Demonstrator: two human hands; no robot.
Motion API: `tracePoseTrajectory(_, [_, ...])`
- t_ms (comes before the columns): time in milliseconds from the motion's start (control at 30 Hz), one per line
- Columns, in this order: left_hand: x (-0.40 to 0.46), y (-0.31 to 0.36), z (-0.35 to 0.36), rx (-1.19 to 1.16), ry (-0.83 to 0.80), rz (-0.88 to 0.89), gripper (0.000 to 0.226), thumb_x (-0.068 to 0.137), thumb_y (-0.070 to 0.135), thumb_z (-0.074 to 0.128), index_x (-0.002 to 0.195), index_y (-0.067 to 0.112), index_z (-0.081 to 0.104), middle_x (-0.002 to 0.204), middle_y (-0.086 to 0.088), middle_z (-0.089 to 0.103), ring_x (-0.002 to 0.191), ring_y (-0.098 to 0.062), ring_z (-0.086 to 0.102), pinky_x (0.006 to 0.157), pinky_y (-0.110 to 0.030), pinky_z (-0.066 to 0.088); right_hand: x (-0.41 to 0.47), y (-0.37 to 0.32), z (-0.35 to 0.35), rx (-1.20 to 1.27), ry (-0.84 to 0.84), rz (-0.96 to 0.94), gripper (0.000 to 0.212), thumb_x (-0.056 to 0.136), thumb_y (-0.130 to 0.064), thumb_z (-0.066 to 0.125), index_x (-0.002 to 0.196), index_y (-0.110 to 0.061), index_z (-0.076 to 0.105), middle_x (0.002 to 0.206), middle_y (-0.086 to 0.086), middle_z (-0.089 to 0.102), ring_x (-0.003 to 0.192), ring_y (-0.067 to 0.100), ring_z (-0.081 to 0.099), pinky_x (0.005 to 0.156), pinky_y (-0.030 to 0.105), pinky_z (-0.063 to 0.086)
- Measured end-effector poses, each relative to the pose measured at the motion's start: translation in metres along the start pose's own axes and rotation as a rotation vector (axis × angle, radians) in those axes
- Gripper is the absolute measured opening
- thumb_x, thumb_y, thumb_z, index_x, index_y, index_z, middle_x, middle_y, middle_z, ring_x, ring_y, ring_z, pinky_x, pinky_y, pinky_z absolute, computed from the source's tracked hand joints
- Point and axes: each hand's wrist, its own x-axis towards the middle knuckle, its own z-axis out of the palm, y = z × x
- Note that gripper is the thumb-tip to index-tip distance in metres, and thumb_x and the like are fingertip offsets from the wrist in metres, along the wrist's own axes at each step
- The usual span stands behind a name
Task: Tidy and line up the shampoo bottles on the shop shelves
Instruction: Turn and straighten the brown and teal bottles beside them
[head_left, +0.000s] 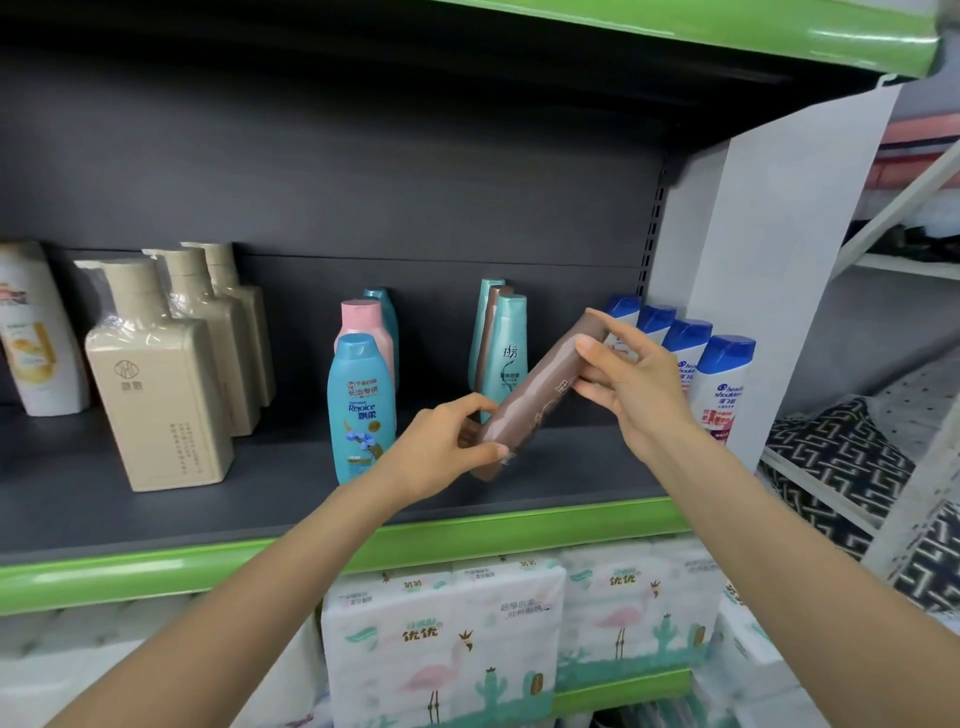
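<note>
A brown shampoo bottle (530, 400) hangs tilted above the dark shelf (270, 499), its cap end up to the right. My left hand (447, 447) grips its lower end and my right hand (634, 384) grips its upper end. Behind it stand two teal bottles (506, 343) with another brown one between them. To the left, a blue Rejoice bottle (360, 410) stands in front of a pink bottle (363, 325) and a teal one. Several white bottles with blue caps (722, 379) line up at the right end.
Three beige square bottles (161, 379) stand in a row at the left, with a white and orange bottle (36, 332) beyond them. A green shelf edge (208, 566) runs below. Tissue packs (441, 639) fill the lower shelf. A white upright (769, 270) closes the right side.
</note>
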Motion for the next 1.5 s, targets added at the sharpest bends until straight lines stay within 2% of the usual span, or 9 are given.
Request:
tracePoseTrajectory(100, [0.009,0.011,0.005,0.078,0.075,0.060,0.052,0.082,0.020,0.069,0.129,0.022,0.047,0.105,0.005,0.059,0.093,-0.012,0.059,0.084,-0.016,0.044,0.003,-0.005,0.005,-0.070,0.010,-0.039,0.035,0.085,-0.007,0.066,0.115,-0.025,0.064,0.107,0.007,0.066,0.100,0.016,0.065,0.080,0.030,0.058])
tracePoseTrajectory(300, [0.031,0.027,0.012,0.071,0.182,0.160,0.070,0.080,0.015,0.071,0.136,0.034,0.034,0.106,0.005,0.057,0.090,-0.011,0.058,0.079,-0.022,0.048,0.004,-0.002,0.018,-0.291,-0.023,-0.155,0.034,0.083,-0.009,0.068,0.112,-0.025,0.063,0.091,-0.010,0.064,0.089,0.007,0.062,0.072,0.024,0.054])
tracePoseTrajectory(533, [0.042,0.020,0.018,-0.129,0.209,0.083,0.064,0.074,0.009,0.076,0.126,0.029,0.045,0.094,0.000,0.061,0.078,-0.009,0.064,0.065,-0.014,0.053,0.011,0.002,0.023,-0.546,-0.050,-0.295,0.040,0.083,-0.013,0.069,0.122,-0.018,0.060,0.104,-0.002,0.065,0.088,0.007,0.062,0.078,0.029,0.056])
tracePoseTrajectory(633, [0.041,0.017,0.015,-0.169,0.199,0.068,0.062,0.075,0.007,0.075,0.126,0.028,0.045,0.090,0.006,0.060,0.073,-0.002,0.063,0.064,-0.012,0.053,0.013,0.000,0.021,-0.597,-0.144,-0.291,0.042,0.087,-0.011,0.063,0.128,-0.019,0.056,0.104,-0.004,0.063,0.085,0.003,0.061,0.077,0.025,0.055])
tracePoseTrajectory(733, [0.041,0.017,0.012,-0.187,0.195,0.069,0.061,0.076,0.006,0.074,0.125,0.026,0.046,0.087,0.011,0.057,0.069,0.001,0.062,0.063,-0.010,0.052,0.016,0.000,0.018,-0.652,-0.194,-0.296,0.046,0.088,-0.011,0.062,0.132,-0.021,0.053,0.109,-0.002,0.064,0.094,0.012,0.063,0.081,0.031,0.056])
tracePoseTrajectory(1033, [0.041,0.017,0.009,-0.158,0.221,0.061,0.061,0.078,0.003,0.072,0.129,0.022,0.045,0.085,0.014,0.054,0.063,0.010,0.059,0.061,-0.003,0.046,0.020,0.006,0.018,-0.623,-0.188,-0.286,0.047,0.088,-0.006,0.062,0.131,-0.021,0.053,0.104,-0.002,0.063,0.090,0.010,0.063,0.082,0.034,0.057])
tracePoseTrajectory(1267, [0.040,0.016,0.011,-0.169,0.223,0.036,0.061,0.079,0.007,0.072,0.130,0.024,0.044,0.088,0.015,0.056,0.072,0.004,0.060,0.062,-0.004,0.047,0.022,0.010,0.014,-0.645,-0.214,-0.292,0.050,0.088,-0.008,0.062,0.134,-0.024,0.051,0.114,0.003,0.065,0.098,0.015,0.064,0.086,0.040,0.056])
tracePoseTrajectory(1367, [0.045,0.020,0.006,-0.191,0.241,0.026,0.057,0.083,0.014,0.069,0.131,0.026,0.042,0.099,0.009,0.058,0.082,0.001,0.061,0.067,-0.004,0.047,0.024,0.005,0.011,-0.626,-0.252,-0.271,0.050,0.089,-0.012,0.061,0.135,-0.026,0.048,0.112,-0.001,0.065,0.101,0.013,0.062,0.089,0.033,0.053])
tracePoseTrajectory(1500, [0.057,0.034,-0.007,-0.141,0.373,0.131,0.038,0.090,0.017,0.058,0.126,0.024,0.050,0.113,0.001,0.060,0.096,-0.005,0.059,0.077,-0.002,0.042,0.033,-0.006,0.003,-0.650,-0.200,-0.282,0.038,0.092,-0.018,0.057,0.130,-0.022,0.054,0.105,-0.003,0.065,0.095,0.008,0.061,0.088,0.026,0.048])
